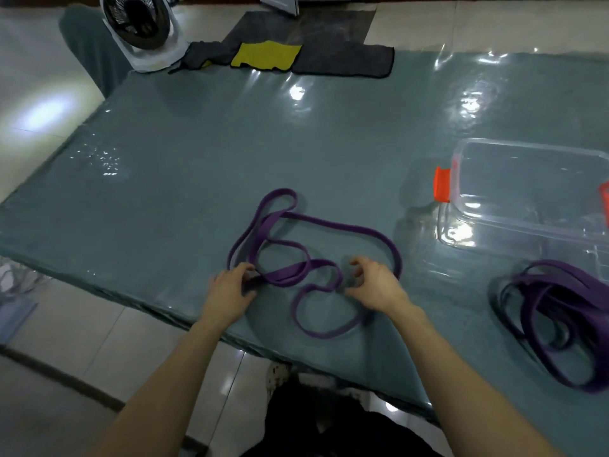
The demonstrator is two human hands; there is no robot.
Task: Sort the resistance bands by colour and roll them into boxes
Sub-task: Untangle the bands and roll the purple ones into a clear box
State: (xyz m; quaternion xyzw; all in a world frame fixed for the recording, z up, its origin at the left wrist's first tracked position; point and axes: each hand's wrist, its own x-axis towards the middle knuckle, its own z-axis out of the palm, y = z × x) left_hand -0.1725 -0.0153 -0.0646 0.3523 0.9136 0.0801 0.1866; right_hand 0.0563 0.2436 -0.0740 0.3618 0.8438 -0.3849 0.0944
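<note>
A long purple resistance band (329, 225) lies in loose loops on the grey-green table (197, 159) near its front edge. My left hand (230, 286) pinches one end of this band where its strands cross. My right hand (372, 282) hovers over the band's right loops with fingers curled and holds nothing. At the right a pile of purple bands (557, 308) lies tangled on the table. Behind that pile stands a clear plastic box (527, 192) with orange clips; I see no band in it.
A small white fan (141, 28) stands at the table's far left corner. Grey and yellow cloths (267, 54) lie along the far edge. Tiled floor shows to the left and below the front edge.
</note>
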